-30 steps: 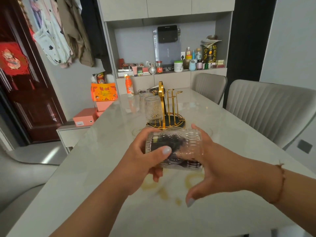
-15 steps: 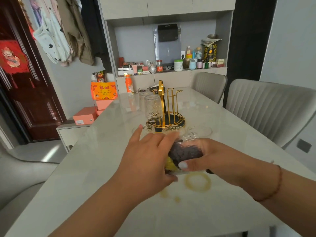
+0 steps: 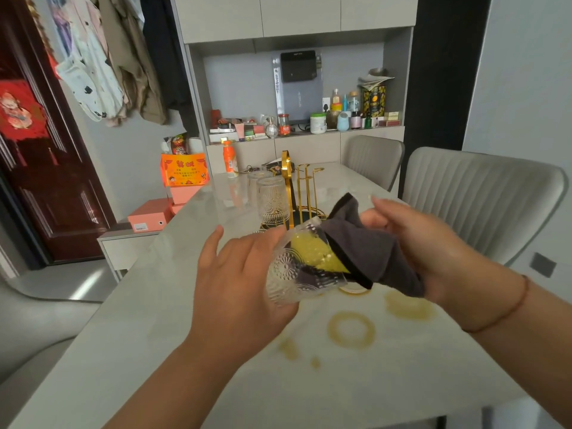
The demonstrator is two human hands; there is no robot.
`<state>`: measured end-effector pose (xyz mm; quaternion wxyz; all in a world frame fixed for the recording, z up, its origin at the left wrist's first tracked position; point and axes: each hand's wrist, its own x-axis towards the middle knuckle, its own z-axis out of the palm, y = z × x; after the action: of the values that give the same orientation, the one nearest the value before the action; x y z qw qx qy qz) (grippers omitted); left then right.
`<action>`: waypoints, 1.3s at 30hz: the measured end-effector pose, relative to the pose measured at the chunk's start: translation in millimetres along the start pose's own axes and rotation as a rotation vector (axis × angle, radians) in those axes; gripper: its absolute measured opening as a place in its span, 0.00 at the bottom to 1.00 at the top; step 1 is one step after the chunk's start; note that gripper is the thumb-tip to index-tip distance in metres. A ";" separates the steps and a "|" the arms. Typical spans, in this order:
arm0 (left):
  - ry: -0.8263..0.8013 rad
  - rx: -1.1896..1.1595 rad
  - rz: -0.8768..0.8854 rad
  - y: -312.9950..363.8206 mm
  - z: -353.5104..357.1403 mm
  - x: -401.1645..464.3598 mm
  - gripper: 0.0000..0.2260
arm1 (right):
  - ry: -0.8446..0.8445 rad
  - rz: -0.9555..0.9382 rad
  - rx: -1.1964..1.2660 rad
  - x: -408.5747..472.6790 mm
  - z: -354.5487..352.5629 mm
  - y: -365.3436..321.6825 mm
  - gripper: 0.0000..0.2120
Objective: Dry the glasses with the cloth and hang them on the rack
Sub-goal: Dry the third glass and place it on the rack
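Since half a second ago I am drawing the cloth (image 3: 368,255) partway out of the glass (image 3: 297,274), right hand (image 3: 414,243) pinching it. Left hand (image 3: 238,274) is cupping the glass, tilted, in front of the rack (image 3: 297,193); a loose hold risks dropping it.

The glass (image 3: 297,274) was clear with an embossed fan pattern. The cloth (image 3: 368,252) was dark grey, yellow on its other face. The rack (image 3: 305,193) was gold on a black base. The table (image 3: 154,320) was pale grey, marked with yellowish rings (image 3: 351,329).
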<state>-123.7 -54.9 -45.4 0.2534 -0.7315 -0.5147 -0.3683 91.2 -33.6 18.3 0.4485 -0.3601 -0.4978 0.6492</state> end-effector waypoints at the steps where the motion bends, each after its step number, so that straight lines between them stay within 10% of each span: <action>1: 0.017 0.013 0.009 1.8 0.6 -1.1 0.39 | 0.049 -0.015 0.002 -0.4 6.5 1.4 0.24; 10: -0.067 -0.044 -0.203 28.8 -5.1 0.9 0.34 | 0.217 -0.551 -0.687 2.3 37.9 35.4 0.20; 21: -0.571 -1.710 -0.714 24.7 -13.2 4.4 0.30 | 0.017 -0.805 -0.463 9.4 35.2 18.8 0.18; 31: -0.347 -0.477 -0.523 49.8 -23.7 8.9 0.35 | 0.350 -0.722 -0.774 24.9 46.2 29.1 0.23; 39: -0.658 -1.928 -0.672 32.0 -13.5 4.0 0.27 | 0.006 -0.586 -0.241 21.8 34.3 19.4 0.22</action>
<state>-96.6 -73.7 -33.9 -0.6967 -0.5072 -0.2247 -0.4548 48.1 -26.2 7.4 0.5720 -0.2537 -0.6523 0.4277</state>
